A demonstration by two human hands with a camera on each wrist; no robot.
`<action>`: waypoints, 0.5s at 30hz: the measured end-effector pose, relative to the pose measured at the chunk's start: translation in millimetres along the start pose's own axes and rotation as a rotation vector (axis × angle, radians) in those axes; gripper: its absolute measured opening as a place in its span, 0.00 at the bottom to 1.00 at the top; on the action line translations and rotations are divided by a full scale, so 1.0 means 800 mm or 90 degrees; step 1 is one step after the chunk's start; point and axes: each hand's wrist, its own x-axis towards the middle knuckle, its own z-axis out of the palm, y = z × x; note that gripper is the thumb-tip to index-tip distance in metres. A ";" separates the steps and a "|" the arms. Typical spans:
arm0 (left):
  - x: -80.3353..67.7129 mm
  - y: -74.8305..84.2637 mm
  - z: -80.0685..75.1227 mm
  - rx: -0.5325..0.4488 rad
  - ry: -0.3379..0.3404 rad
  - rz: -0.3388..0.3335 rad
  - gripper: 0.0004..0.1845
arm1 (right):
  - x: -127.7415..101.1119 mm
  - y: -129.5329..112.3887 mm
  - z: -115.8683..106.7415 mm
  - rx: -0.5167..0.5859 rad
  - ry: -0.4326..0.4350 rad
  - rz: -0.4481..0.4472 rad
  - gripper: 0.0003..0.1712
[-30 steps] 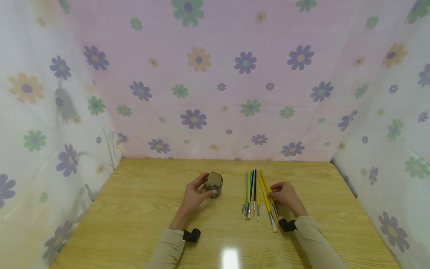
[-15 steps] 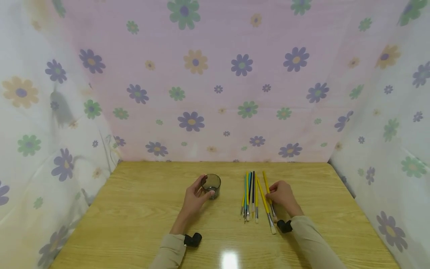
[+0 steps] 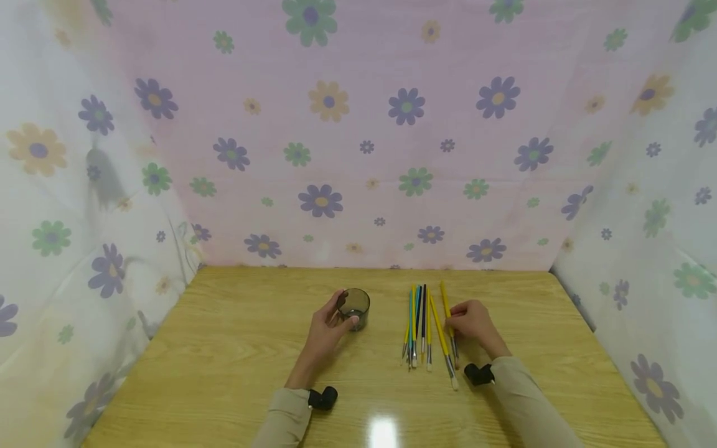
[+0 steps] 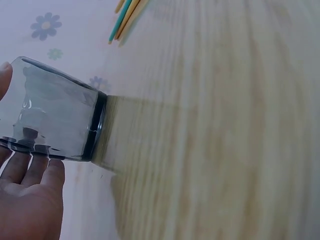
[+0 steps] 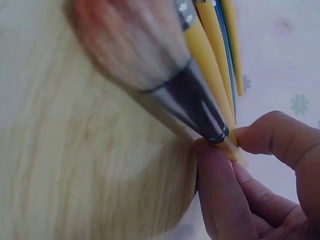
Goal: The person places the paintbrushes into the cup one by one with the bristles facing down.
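My left hand (image 3: 323,328) grips a dark, see-through glass (image 3: 354,303) that stands on the table, thumb on its near side. In the left wrist view the glass (image 4: 60,112) lies between the thumb and several fingers. Thumb and fingertips of my right hand (image 3: 476,325) pinch the yellow handle of a paintbrush (image 3: 445,298). Its wide, soft bristles (image 5: 132,37) and dark ferrule loom close in the right wrist view. Just left of it another yellow paintbrush (image 3: 440,326) lies slanted on the table.
Several more paintbrushes (image 3: 417,320) with yellow, teal and dark handles lie side by side between the glass and my right hand. The wood-grain table (image 3: 224,348) ends at a flowered cloth (image 3: 358,211) behind, with more cloth at both sides.
The paintbrush in my right hand has swung from a slant to nearly straight, its handle end moving right, away from the neighbouring brush. My left hand and the glass have hardly moved.
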 end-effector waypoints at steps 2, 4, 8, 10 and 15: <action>0.000 0.002 0.000 0.006 -0.002 0.002 0.41 | -0.002 0.001 -0.002 0.021 -0.002 0.001 0.20; 0.000 0.003 0.001 0.009 -0.003 0.005 0.41 | -0.004 0.002 -0.004 0.047 -0.005 0.002 0.20; 0.001 0.003 0.000 0.012 -0.001 0.001 0.41 | -0.008 0.008 -0.006 0.088 -0.014 -0.008 0.22; 0.001 0.002 0.000 0.009 0.001 -0.005 0.41 | -0.010 0.012 -0.007 0.102 -0.019 -0.019 0.23; 0.002 0.002 0.000 0.005 0.002 -0.011 0.41 | -0.013 0.018 -0.010 0.157 -0.041 -0.037 0.25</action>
